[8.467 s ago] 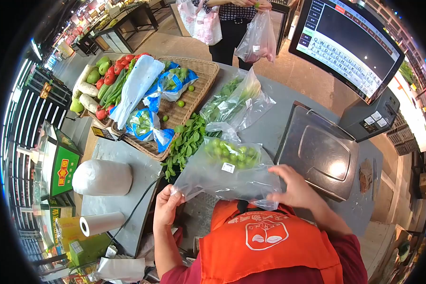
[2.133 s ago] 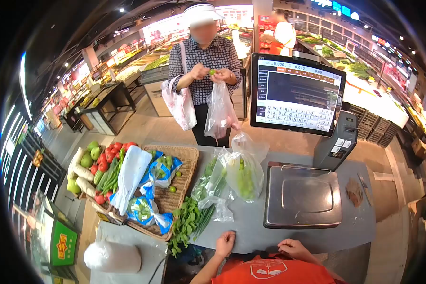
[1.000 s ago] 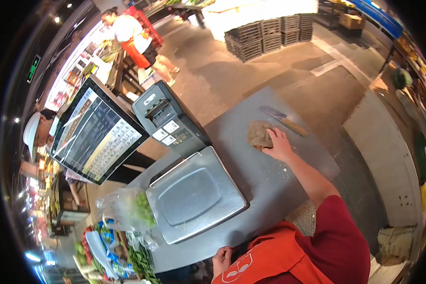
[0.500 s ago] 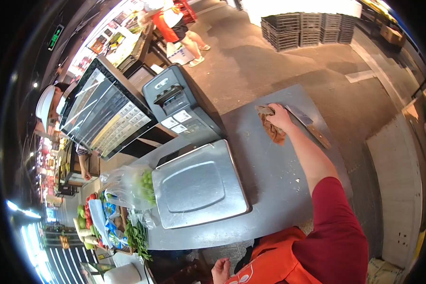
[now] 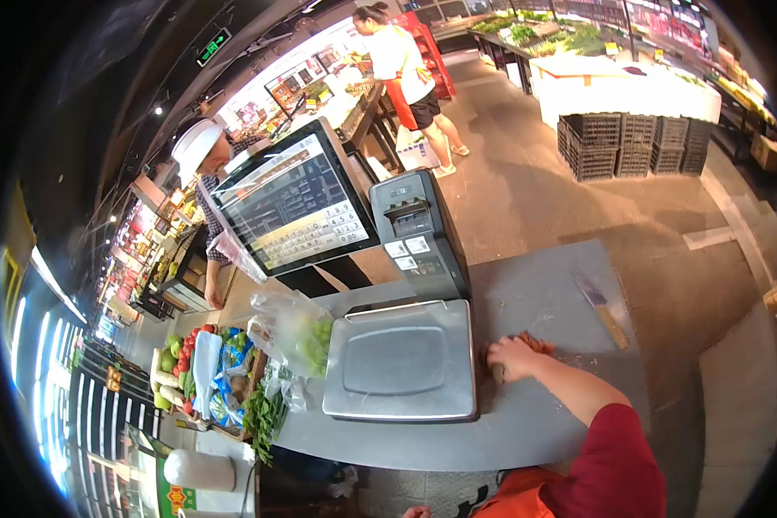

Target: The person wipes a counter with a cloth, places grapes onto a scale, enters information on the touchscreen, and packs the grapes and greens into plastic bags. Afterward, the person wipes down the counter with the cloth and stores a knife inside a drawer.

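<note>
My right hand presses down on the grey counter, closed over a crumpled brown cloth. Part of the cloth sticks out beyond my fingers; the rest is hidden under them. Just left of that hand stands the scale's flat metal weighing plate. A knife with a wooden handle lies farther right on the counter. Only a sliver of my left hand shows at the bottom edge, its fingers hidden.
A touchscreen and a label printer rise behind the plate. To the left are a plastic bag of green produce and a vegetable basket. A person in a white visor stands behind the screen; another person stands farther back.
My right hand has drawn the cloth from the counter's far side toward me, close to the weighing plate. The view has tilted up, and my left hand has nearly left the frame.
</note>
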The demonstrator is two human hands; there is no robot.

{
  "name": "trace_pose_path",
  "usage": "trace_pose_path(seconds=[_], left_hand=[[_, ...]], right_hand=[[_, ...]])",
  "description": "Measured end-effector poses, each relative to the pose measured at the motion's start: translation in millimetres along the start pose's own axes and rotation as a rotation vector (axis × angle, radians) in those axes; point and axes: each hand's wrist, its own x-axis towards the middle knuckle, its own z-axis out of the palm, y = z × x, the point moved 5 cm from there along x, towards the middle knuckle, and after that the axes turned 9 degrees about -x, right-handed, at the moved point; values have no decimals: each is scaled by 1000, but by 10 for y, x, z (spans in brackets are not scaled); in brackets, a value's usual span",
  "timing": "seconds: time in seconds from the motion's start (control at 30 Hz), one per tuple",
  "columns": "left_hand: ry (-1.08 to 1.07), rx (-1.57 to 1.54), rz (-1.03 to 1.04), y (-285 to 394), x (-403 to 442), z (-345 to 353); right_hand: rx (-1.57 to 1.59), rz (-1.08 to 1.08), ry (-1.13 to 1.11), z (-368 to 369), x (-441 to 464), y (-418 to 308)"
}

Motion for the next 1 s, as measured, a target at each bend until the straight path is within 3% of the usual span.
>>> trace_pose_path(seconds=[0.2, 0.4, 0.5, 0.57, 0.6, 0.7, 0.8, 0.9, 1.0], left_hand=[[-20, -59, 136, 204, -292, 265], [-12, -199, 56, -424, -709, 343], [85, -440, -74, -685, -931, 391], [154, -456, -201, -778, -1069, 431], [181, -486, -154, -852, -1062, 428], [271, -774, -177, -468, -1167, 747], [268, -824, -287, -393, -1107, 1102], [225, -753, -296, 63, -1008, 1425], [168, -713, -271, 214, -859, 1621]], right_hand=[[219, -45, -88, 97, -774, -340], [656, 376, 518, -959, -1674, -36], [890, 710, 666, -603, -2085, 484], [718, 905, 660, -245, -2310, 785], [578, 1017, 568, -43, -2361, 896], [351, 1012, 576, 45, -2329, 810], [265, 1034, 637, 119, -2025, 798], [352, 891, 534, 33, -1727, 768], [414, 574, 380, 56, -1495, 441]])
